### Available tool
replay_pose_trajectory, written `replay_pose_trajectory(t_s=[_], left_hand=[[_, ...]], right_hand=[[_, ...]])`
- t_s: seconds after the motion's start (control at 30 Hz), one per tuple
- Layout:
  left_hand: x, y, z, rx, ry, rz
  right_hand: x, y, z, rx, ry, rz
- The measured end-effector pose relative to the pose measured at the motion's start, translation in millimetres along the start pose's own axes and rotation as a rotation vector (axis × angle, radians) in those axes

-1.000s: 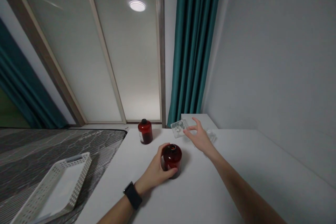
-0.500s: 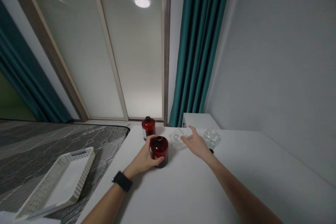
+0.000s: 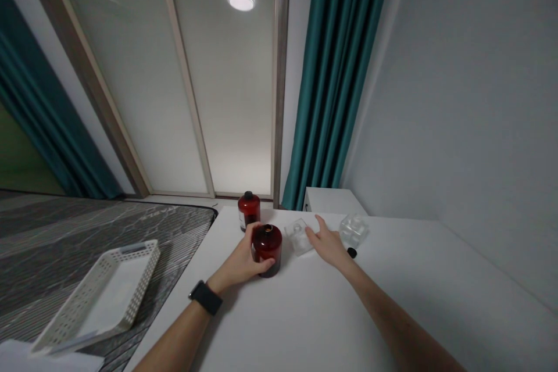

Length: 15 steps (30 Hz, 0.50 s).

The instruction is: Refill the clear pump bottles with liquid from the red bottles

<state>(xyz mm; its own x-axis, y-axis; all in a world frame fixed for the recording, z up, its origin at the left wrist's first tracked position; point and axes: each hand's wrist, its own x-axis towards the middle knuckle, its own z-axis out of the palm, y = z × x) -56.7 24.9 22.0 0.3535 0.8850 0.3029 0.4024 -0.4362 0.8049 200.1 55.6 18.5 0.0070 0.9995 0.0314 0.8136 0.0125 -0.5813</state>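
My left hand (image 3: pixel 248 256) is wrapped round a dark red bottle (image 3: pixel 271 249) standing on the white table (image 3: pixel 300 314); its cap is off and the neck shows at the top. My right hand (image 3: pixel 328 244) has its fingers apart, with one fingertip at the right edge of a clear square container (image 3: pixel 298 237). Whether it grips that container I cannot make out. A second clear piece (image 3: pixel 353 229) lies just past the right hand, with a small black cap (image 3: pixel 351 252) in front of it. Behind the held bottle stands another red bottle (image 3: pixel 249 209) with a black cap.
A white perforated basket (image 3: pixel 146 270) lies to the left of the table, on a grey striped surface (image 3: pixel 174 226). Beyond the table's far edge is a white cabinet (image 3: pixel 333 199). Teal curtains (image 3: pixel 335 81) hang beside the frosted sliding door (image 3: pixel 235 99).
My right hand has come closer to the clear square container, which has turned slightly. More of the black cap shows now. My left hand still holds the red bottle in place.
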Motion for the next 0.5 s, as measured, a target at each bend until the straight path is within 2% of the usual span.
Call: replay_pose_trajectory(t_s=[0.23,0.5], left_hand=[[0.9,-4.8,2.0,0.002,-0.003,0.007],[0.1,-5.4,2.6,-0.032,-0.005,-0.003]], right_hand=[[4.5,7.3,4.7,-0.024,0.022,0.006],[8.5,16.0,7.9,0.004,0.1,-0.067]])
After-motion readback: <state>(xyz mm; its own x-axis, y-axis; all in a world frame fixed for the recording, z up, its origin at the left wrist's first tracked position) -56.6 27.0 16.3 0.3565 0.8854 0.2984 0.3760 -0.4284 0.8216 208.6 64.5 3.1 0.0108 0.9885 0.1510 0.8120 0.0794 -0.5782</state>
